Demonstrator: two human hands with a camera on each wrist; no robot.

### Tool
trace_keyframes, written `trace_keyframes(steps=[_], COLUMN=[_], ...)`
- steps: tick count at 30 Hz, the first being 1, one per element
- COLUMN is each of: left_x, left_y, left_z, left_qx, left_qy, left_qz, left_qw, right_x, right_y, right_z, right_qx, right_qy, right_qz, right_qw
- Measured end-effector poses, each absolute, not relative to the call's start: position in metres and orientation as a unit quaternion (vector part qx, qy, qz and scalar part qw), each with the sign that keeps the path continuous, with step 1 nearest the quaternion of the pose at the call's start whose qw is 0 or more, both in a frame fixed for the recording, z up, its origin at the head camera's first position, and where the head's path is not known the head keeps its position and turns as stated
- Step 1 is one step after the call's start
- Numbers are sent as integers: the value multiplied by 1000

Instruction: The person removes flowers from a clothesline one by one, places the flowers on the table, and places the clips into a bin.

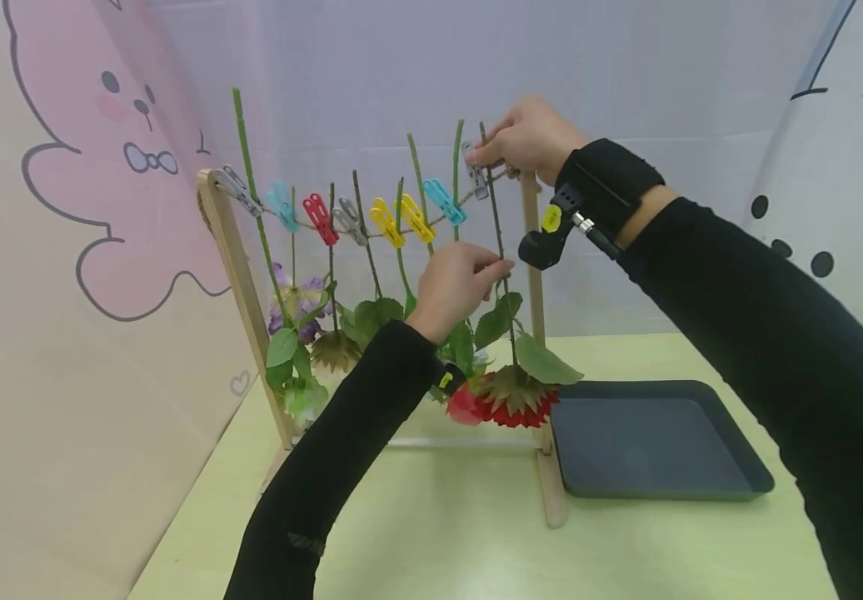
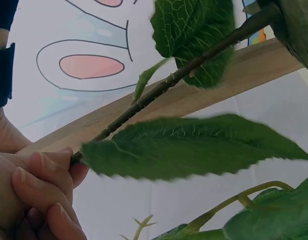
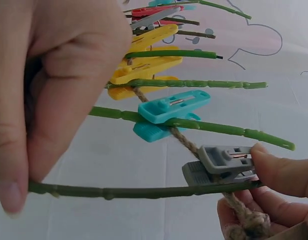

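At the right end of the twine (image 3: 186, 142), my right hand (image 1: 532, 140) pinches a grey clothespin (image 3: 226, 162) between thumb and fingers. The clothespin sits on the twine beside the top of a dark green stem (image 3: 143, 191). Lower on that same stem, my left hand (image 1: 456, 287) pinches it between thumb and fingers; the left wrist view shows the stem (image 2: 169, 82) leaving the fingertips past a long leaf (image 2: 204, 147). The stem's red flower (image 1: 517, 398) hangs head down. A blue clothespin (image 1: 445, 202) holds a green stem just to the left.
Several more stems hang from yellow (image 1: 386, 222), grey, red (image 1: 321, 219) and blue clothespins along the twine. The wooden frame (image 1: 240, 283) stands on the light green table (image 1: 461, 533). A dark grey tray (image 1: 656, 492) lies at the right of its foot (image 1: 551, 492).
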State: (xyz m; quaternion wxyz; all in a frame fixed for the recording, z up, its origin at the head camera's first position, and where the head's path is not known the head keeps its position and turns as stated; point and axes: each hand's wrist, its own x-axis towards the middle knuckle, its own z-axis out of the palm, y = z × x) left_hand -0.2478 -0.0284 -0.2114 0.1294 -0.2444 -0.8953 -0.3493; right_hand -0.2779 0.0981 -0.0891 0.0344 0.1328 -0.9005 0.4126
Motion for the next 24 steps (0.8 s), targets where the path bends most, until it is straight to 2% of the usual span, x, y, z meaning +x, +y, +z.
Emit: trace_keyframes(steps=[14, 24], left_x=[-241, -238], left_y=[-27, -28], left_z=[-215, -223], left_qx=[-253, -257], left_qy=[-905, -910], left_qz=[-319, -306], left_qw=[125, 109], right_x=[-276, -276], right_y=[96, 90], right_z=[-98, -93], right_qx=[122, 104], right_qy=[-848, -839], right_qz=[514, 526], right_qw=[46, 89])
